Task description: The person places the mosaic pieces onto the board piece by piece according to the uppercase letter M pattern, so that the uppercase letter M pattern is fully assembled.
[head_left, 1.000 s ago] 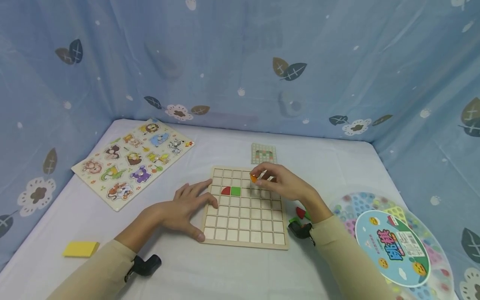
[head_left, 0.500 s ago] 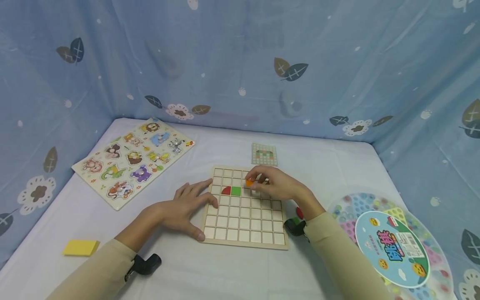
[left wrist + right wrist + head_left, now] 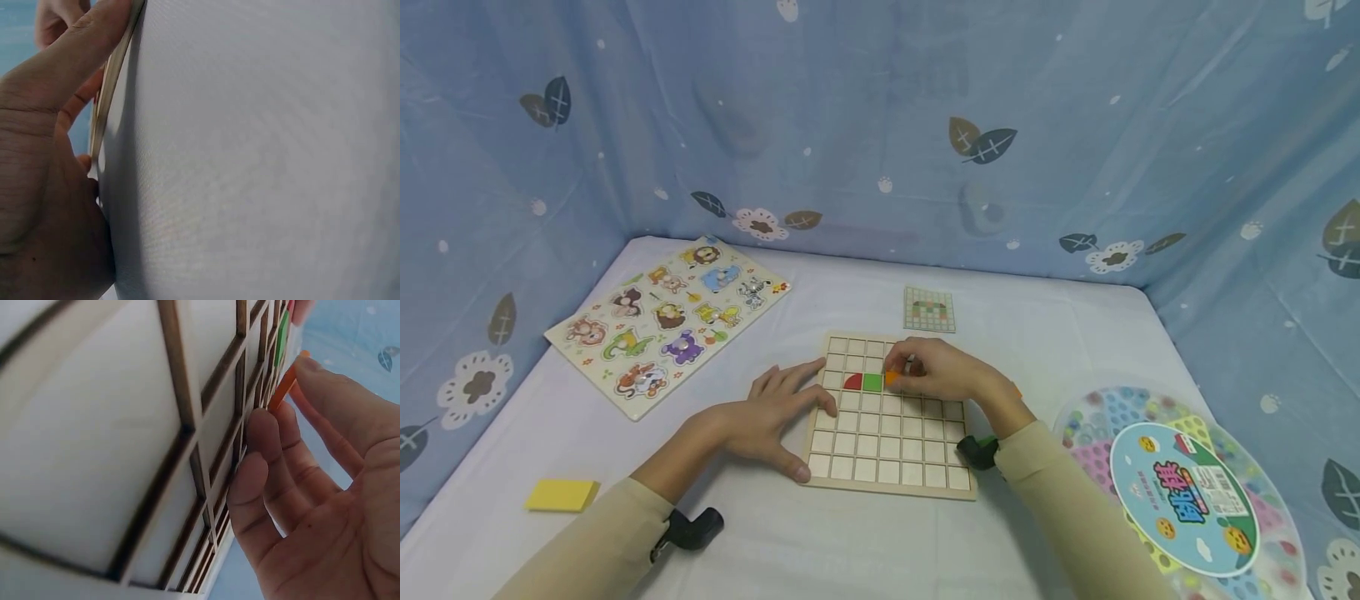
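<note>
A wooden grid board (image 3: pixel 887 447) lies on the white cloth. My right hand (image 3: pixel 946 372) pinches a small orange tile (image 3: pixel 891 377) between thumb and fingers, at the square just right of a green tile (image 3: pixel 872 382). In the right wrist view the orange tile (image 3: pixel 287 384) is tilted, its lower edge at the grid. Left of the green tile sits a red quarter-round tile (image 3: pixel 853 382). My left hand (image 3: pixel 758 423) lies with spread fingers along the board's left edge, its thumb at the near corner. The left wrist view shows that thumb (image 3: pixel 69 53) against the wooden rim.
Behind the board lies a small pattern card (image 3: pixel 929 310). An animal puzzle board (image 3: pixel 666 327) is at the back left, a yellow block (image 3: pixel 562 495) at the front left. A round game box (image 3: pixel 1183 497) stands at right. A loose green piece (image 3: pixel 987 442) is partly hidden by the right wrist.
My right hand has moved left and slightly nearer with the orange tile, bringing it down to the square beside the green tile. The left hand has stayed in place.
</note>
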Demonstrator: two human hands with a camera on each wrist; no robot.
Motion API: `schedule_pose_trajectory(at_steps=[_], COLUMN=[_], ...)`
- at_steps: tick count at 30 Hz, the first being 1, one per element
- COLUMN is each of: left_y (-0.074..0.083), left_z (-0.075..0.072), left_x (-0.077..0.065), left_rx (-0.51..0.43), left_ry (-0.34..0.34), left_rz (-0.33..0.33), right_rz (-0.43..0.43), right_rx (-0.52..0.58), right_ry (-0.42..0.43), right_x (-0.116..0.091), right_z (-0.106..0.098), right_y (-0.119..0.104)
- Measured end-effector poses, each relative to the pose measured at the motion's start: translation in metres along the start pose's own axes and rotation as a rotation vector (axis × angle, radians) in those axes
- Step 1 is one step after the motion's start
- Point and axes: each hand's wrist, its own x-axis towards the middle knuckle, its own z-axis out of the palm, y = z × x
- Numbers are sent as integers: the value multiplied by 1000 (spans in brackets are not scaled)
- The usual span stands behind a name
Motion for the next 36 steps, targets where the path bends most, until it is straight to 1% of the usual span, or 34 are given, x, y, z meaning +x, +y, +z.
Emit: schedule_pose_trajectory(at_steps=[7,11,20,29,36], left_y=[0,-2,-2,0,3], left_z=[0,1,1,1,-1], left_x=[0,0,0,0,-1], left_rx=[-7,-4,-2,-8,-17], left_ry=[0,-3,1,0,-2], left_rz=[1,-2,-4,-6,-15], right_rz=[30,42,42,29,50], right_rx=[-52,-56,-63,-67,-55], right_ry=[-14,-12,-5,14,20], right_x=[4,4,4,-3,-11], right_z=[5,6,7,1,-6], right_y=[0,0,1,-3,-1])
